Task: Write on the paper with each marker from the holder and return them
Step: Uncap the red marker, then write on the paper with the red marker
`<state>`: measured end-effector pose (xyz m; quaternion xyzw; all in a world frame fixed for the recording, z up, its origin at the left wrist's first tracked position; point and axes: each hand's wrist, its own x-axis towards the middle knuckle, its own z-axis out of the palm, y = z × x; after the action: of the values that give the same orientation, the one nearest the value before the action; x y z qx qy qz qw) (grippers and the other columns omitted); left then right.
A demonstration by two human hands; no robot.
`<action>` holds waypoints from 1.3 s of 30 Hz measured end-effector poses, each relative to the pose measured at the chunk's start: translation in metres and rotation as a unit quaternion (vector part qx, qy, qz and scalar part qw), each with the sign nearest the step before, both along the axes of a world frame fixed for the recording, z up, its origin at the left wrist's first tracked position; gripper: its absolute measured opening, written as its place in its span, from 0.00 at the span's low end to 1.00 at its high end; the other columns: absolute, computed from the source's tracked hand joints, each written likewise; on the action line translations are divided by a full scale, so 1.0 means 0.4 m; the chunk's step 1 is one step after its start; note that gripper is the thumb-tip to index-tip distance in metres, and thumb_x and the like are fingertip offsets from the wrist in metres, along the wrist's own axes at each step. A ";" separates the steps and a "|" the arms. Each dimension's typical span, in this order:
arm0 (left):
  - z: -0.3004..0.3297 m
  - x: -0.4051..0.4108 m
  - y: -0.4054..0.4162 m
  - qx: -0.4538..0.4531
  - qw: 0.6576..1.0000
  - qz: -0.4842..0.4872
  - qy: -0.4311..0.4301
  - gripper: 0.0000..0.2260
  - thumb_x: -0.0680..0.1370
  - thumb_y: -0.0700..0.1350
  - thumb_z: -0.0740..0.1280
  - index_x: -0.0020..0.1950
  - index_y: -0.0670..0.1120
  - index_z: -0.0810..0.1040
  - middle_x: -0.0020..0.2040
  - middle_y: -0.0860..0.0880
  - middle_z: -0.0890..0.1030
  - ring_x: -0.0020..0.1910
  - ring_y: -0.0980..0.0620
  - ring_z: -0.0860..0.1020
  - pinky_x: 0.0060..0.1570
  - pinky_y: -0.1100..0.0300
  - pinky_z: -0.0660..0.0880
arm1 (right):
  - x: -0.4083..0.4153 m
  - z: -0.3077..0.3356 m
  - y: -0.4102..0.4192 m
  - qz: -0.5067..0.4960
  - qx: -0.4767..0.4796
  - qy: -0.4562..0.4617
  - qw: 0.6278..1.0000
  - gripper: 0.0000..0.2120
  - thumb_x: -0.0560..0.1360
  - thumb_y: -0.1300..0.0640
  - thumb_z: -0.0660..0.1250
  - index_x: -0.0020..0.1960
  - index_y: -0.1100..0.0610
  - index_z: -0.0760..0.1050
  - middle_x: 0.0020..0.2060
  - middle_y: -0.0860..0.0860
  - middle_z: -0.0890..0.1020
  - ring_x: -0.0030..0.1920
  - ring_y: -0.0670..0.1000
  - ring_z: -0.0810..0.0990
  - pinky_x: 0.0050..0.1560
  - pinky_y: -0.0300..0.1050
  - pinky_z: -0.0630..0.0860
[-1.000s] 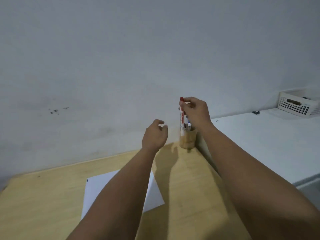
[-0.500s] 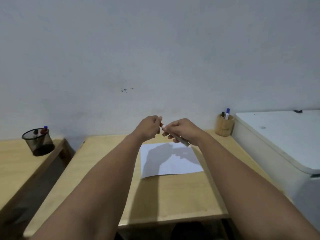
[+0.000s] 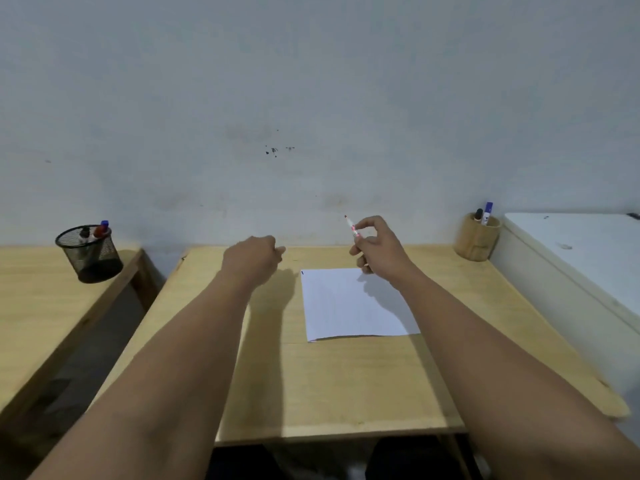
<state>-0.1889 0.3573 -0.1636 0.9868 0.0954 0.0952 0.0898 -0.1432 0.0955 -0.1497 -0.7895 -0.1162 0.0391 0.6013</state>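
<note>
Bare wood open on the desk (image 3: 332, 382) in front of the paper (image 3: 349, 306) and to its left; paper's near edge well back from the desk's front edge. Gap of dark floor between this desk and the side table (image 3: 38, 306) on the left. White cabinet (image 3: 581, 251) right up against the desk's right edge.

Right hand (image 3: 377, 247) raised above the paper's far right corner, arm stretched forward. Thumb and fingers pinched on the red marker (image 3: 352, 228), uncapped tip angled up and to the left, toward the wall. Left hand (image 3: 252, 258) over bare wood just left of the paper, curled into a loose fist, fingers together; cap possibly inside, cannot tell.

Wooden holder (image 3: 478, 242) at the desk's far right corner, round, smooth, light grain. Blue marker (image 3: 487, 213) and black marker (image 3: 478, 215) upright inside it. Black mesh cup (image 3: 89, 254) on the side table, more markers inside. Paper flat, white, rectangular, tiny dark mark at its far left corner. Pale wall (image 3: 311, 98) behind, matte, a few dark specks.
</note>
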 end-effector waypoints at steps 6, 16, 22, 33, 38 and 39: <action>-0.123 0.032 -0.007 0.042 0.997 0.003 0.065 0.12 0.84 0.51 0.59 0.58 0.46 0.78 0.56 0.46 0.81 0.53 0.42 0.80 0.45 0.54 0.70 | 0.037 0.015 0.029 -0.010 0.197 0.128 0.972 0.15 0.83 0.63 0.60 0.60 0.55 0.85 0.46 0.56 0.87 0.33 0.53 0.83 0.37 0.45 0.77; -0.117 -0.024 -0.027 -0.070 0.992 0.002 -0.105 0.27 0.73 0.69 0.60 0.62 0.52 0.78 0.55 0.54 0.79 0.50 0.49 0.81 0.44 0.55 0.73 | 0.101 -0.058 0.057 -0.125 0.190 0.059 0.972 0.13 0.85 0.53 0.66 0.45 0.56 0.81 0.22 0.48 0.72 0.22 0.47 0.67 0.26 0.38 0.64; -0.168 -0.139 -0.034 -0.053 0.981 -0.152 -0.108 0.27 0.73 0.71 0.66 0.61 0.52 0.81 0.56 0.56 0.80 0.55 0.50 0.77 0.50 0.52 0.76 | 0.085 -0.074 0.113 -0.093 0.164 0.087 0.978 0.07 0.78 0.59 0.69 0.44 0.56 0.84 0.29 0.53 0.82 0.26 0.51 0.75 0.27 0.37 0.68; -0.189 -0.197 -0.060 -0.028 0.992 -0.124 0.025 0.50 0.66 0.83 0.59 0.78 0.53 0.66 0.82 0.53 0.61 0.82 0.50 0.53 0.78 0.47 0.49 | 0.062 -0.131 0.208 -0.046 0.101 0.093 0.989 0.08 0.78 0.53 0.69 0.45 0.56 0.85 0.33 0.50 0.83 0.32 0.52 0.77 0.33 0.43 0.71; -0.198 -0.190 -0.056 -0.032 0.991 -0.120 0.046 0.54 0.65 0.84 0.57 0.82 0.54 0.61 0.85 0.53 0.55 0.84 0.50 0.49 0.81 0.45 0.46 | 0.079 -0.162 0.235 -0.058 0.086 0.077 0.992 0.18 0.77 0.42 0.76 0.36 0.52 0.79 0.29 0.51 0.80 0.28 0.51 0.76 0.29 0.42 0.70; -0.198 -0.190 -0.057 -0.035 0.991 -0.119 0.046 0.53 0.65 0.84 0.57 0.82 0.54 0.61 0.85 0.53 0.55 0.84 0.50 0.49 0.81 0.45 0.46 | 0.082 -0.173 0.241 -0.054 0.088 0.083 0.991 0.18 0.78 0.43 0.75 0.36 0.52 0.78 0.29 0.52 0.81 0.28 0.52 0.76 0.29 0.41 0.70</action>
<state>-0.2649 0.3347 -0.2428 0.9907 -0.0151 0.0353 0.1304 -0.1105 0.1917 -0.2188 -0.7328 -0.0266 0.0613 0.6772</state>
